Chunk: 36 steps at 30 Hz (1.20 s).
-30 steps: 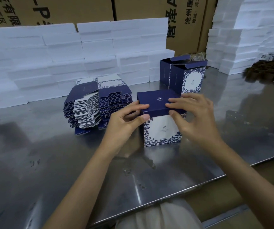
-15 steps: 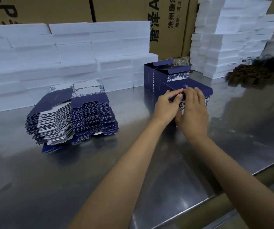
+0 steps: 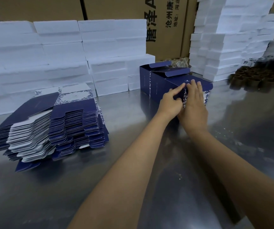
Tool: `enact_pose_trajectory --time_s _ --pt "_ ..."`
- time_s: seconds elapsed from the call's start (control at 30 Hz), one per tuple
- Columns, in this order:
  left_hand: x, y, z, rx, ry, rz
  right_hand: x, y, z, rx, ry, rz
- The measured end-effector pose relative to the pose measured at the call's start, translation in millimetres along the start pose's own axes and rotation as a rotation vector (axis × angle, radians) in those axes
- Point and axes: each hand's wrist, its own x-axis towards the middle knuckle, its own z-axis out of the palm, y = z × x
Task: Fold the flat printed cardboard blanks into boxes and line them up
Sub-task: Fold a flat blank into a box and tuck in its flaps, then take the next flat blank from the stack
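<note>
Head view: a person works at a brushed metal surface (image 3: 133, 187), both bare forearms reaching toward the far right, where a folded navy box (image 3: 177, 83) with a white-and-blue floral side panel stands closed. The left hand (image 3: 170, 103) rests against the box's near side, its index finger stretched up to the near edge of the lid and the other fingers loosely bent. The right hand (image 3: 194, 104) lies just beside it, touching it, with straight fingers (image 3: 193, 85) laid flat over the lid's near edge; neither hand grips the box.

Directly behind, touching or very nearly so, stand two more navy boxes (image 3: 156, 80) with their top flaps raised. A tall, slumping stack of flat printed blanks (image 3: 50, 126), navy outside and pale inside, sits well apart on the left of the surface, its topmost sheet showing the floral print.

White foam blocks (image 3: 63, 55) are piled in rows along the far edge behind the stack, with a second pile (image 3: 223, 38) rising at the far right. Brown shipping cartons (image 3: 166, 22) bearing black Chinese characters stand behind them. A cluster of dark brown round items (image 3: 261, 78), too blurred to identify, lies at the far right.
</note>
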Motion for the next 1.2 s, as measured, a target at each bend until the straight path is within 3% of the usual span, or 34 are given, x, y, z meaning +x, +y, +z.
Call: enact_pose_trajectory --time_s 0.17,0.33,0.5,0.77,0.97,1.07,1.2 --pt "-14 0 -3 0.010 0.002 0.014 -9 -10 -2 -0.266 0.023 -0.113" --pt "-33 -10 -12 -0.065 0.135 -0.053 -29 -29 -7 -0.279 0.048 -0.248" --pt "-62 -16 -34 -0.044 0.219 -0.061 -53 -52 -6 -0.227 -0.079 -0.295" --pt "-112 0 -102 0.104 0.319 -0.021 -79 -122 -2 0.021 -0.186 -0.354" --pt "-147 16 -158 0.105 0.423 0.042 -95 -184 1 0.426 -0.265 -0.315" --pt "-159 25 -186 0.019 0.515 0.059 -100 -211 4 0.595 -0.238 -0.242" --pt "-172 32 -225 -0.330 0.558 0.033 -95 -234 11 0.678 -0.198 -0.166"
